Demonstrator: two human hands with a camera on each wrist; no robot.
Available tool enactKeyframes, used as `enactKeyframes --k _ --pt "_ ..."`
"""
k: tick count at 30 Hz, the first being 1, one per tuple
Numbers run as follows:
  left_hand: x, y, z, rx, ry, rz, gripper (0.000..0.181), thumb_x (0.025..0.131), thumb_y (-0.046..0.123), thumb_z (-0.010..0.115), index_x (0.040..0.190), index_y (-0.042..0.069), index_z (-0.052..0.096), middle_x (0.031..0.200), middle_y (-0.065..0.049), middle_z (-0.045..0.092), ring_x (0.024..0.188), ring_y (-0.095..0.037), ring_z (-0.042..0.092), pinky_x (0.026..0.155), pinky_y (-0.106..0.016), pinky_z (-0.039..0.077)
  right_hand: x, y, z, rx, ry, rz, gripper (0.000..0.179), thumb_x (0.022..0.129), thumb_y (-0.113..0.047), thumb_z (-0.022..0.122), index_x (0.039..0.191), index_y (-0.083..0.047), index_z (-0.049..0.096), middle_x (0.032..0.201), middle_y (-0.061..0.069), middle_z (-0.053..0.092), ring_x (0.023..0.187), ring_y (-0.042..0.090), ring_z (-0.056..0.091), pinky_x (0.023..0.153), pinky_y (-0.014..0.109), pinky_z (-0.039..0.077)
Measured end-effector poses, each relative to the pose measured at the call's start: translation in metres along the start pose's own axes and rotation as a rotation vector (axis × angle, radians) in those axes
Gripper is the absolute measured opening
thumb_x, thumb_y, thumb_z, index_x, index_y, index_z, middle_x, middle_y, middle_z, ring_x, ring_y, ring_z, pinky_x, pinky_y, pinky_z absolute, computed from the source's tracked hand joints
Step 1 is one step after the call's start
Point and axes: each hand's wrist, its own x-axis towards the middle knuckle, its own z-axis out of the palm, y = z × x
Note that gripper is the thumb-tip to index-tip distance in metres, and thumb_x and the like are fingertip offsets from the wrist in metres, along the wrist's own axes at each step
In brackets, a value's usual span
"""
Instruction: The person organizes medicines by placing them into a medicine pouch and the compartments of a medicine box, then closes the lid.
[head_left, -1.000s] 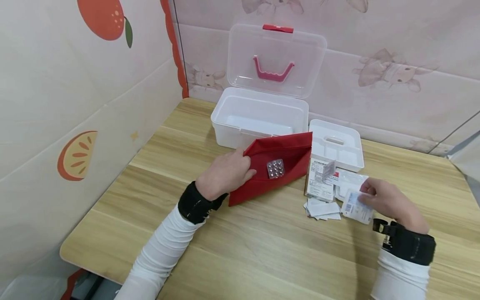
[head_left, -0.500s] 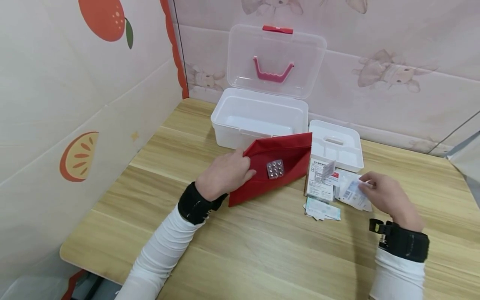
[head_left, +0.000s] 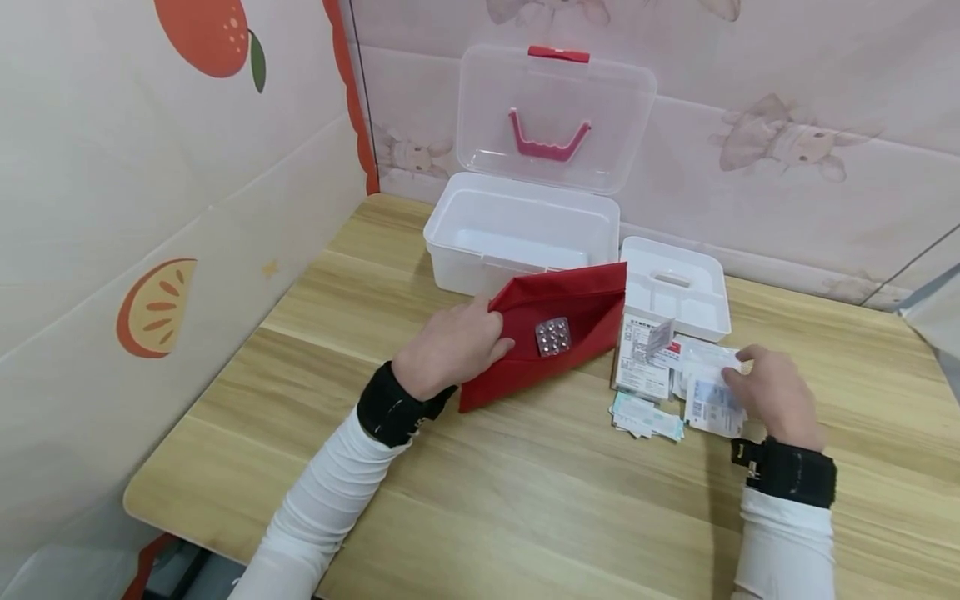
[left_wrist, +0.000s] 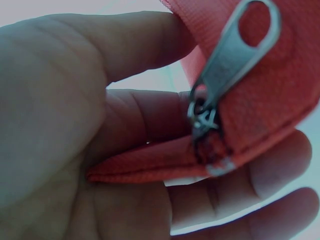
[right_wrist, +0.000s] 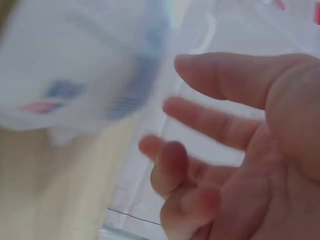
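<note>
In the head view, my left hand (head_left: 453, 346) grips the left end of a red zippered pouch (head_left: 487, 385), whose mouth gapes. The left wrist view shows thumb and fingers around its corner, beside the metal zipper pull (left_wrist: 240, 57). A blister pack (head_left: 552, 337) of round tablets lies on the red fabric. At the right, my right hand (head_left: 776, 396) hovers beside a white packet with blue print (head_left: 712, 407). Its thumb and fingers are apart with nothing between them in the right wrist view, where the packet shows blurred at the left.
Behind the pouch stands a white storage box (head_left: 465, 271), its clear lid (head_left: 480, 100) raised. A white divided tray (head_left: 716, 287) sits to its right. In front of the tray lie a printed medicine box (head_left: 637, 375), several small paper packets (head_left: 647, 417) and a clear bag (head_left: 708, 357).
My right hand has moved the white packet up to the clear bag and let go of it, shifting left. The left hand keeps its grip on the pouch.
</note>
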Motion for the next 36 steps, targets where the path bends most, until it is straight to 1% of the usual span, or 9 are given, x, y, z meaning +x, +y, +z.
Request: enactKeyframes --k 3,6,10,16,24,27,30,33,36 --pt "0.001 0.0 0.0 0.003 0.002 0.001 0.028 0.099 0.028 0.061 0.1 0.002 0.07 0.094 -0.012 0.059 0.077 -0.02 0.059 0.059 -0.029 0.054 0.003 0.004 0.005 0.027 -0.004 0.087 0.069 0.098 -0.033 0.056 0.142 0.014 0.032 0.129 0.044 0.044 0.099 0.046 0.053 0.075 0.055 0.048" --pt "0.002 0.0 0.0 0.003 0.002 0.001 0.028 0.099 0.028 0.061 0.1 0.002 0.07 0.094 -0.012 0.06 0.077 -0.02 0.06 0.059 -0.029 0.054 0.007 0.005 0.01 0.04 -0.018 0.13 0.08 0.098 -0.04 0.056 0.147 0.013 0.023 0.133 0.046 0.039 0.102 0.047 0.051 0.079 0.058 0.047" --pt "0.003 0.0 0.001 0.003 0.0 0.003 0.027 0.099 0.027 0.061 0.099 0.002 0.069 0.094 -0.012 0.059 0.076 -0.02 0.06 0.058 -0.029 0.054 0.009 0.003 0.016 0.064 0.001 0.11 0.081 0.096 -0.035 0.06 0.147 0.015 0.022 0.136 0.045 0.038 0.106 0.047 0.048 0.086 0.062 0.045" --pt "0.004 0.0 0.003 -0.007 -0.001 -0.01 0.027 0.099 0.028 0.06 0.097 0.002 0.07 0.094 -0.012 0.059 0.076 -0.02 0.06 0.058 -0.029 0.053 0.012 0.001 0.019 0.121 0.01 0.079 0.081 0.093 -0.025 0.064 0.148 0.015 0.019 0.135 0.045 0.038 0.109 0.048 0.047 0.088 0.063 0.044" --pt "0.006 0.0 0.004 -0.018 -0.011 -0.015 0.028 0.098 0.028 0.062 0.103 0.001 0.07 0.1 -0.014 0.06 0.08 -0.02 0.061 0.061 -0.029 0.056 0.015 0.005 0.018 0.163 0.002 0.108 0.094 0.089 -0.025 0.069 0.148 0.019 0.009 0.132 0.049 0.037 0.116 0.054 0.046 0.095 0.066 0.04" --pt "0.006 0.0 0.004 -0.011 -0.011 -0.013 0.029 0.099 0.028 0.062 0.104 0.0 0.069 0.101 -0.014 0.06 0.08 -0.021 0.061 0.061 -0.029 0.056 0.014 0.007 0.017 0.193 -0.036 0.138 0.091 0.092 -0.025 0.066 0.147 0.02 0.008 0.134 0.048 0.036 0.113 0.051 0.047 0.093 0.063 0.043" --pt "0.007 0.0 0.003 -0.009 0.0 -0.012 0.029 0.098 0.028 0.062 0.104 0.0 0.069 0.101 -0.014 0.06 0.08 -0.021 0.061 0.061 -0.03 0.057 0.015 0.009 0.015 0.197 -0.041 0.155 0.08 0.095 -0.021 0.057 0.146 0.02 0.012 0.132 0.047 0.038 0.108 0.048 0.05 0.088 0.059 0.046" --pt "0.007 0.001 0.002 0.002 0.006 -0.014 0.029 0.098 0.028 0.063 0.104 0.0 0.069 0.1 -0.014 0.06 0.079 -0.021 0.061 0.061 -0.031 0.057 0.016 0.012 0.014 0.18 -0.017 0.165 0.066 0.094 -0.014 0.049 0.145 0.017 0.022 0.129 0.044 0.042 0.103 0.046 0.051 0.081 0.054 0.047" --pt "0.007 0.001 0.002 0.016 -0.005 -0.019 0.03 0.098 0.029 0.062 0.104 0.0 0.069 0.1 -0.014 0.059 0.078 -0.021 0.061 0.061 -0.03 0.057 0.016 0.014 0.015 0.158 0.011 0.166 0.053 0.092 -0.008 0.047 0.138 0.015 0.035 0.124 0.041 0.046 0.098 0.044 0.051 0.073 0.048 0.045"
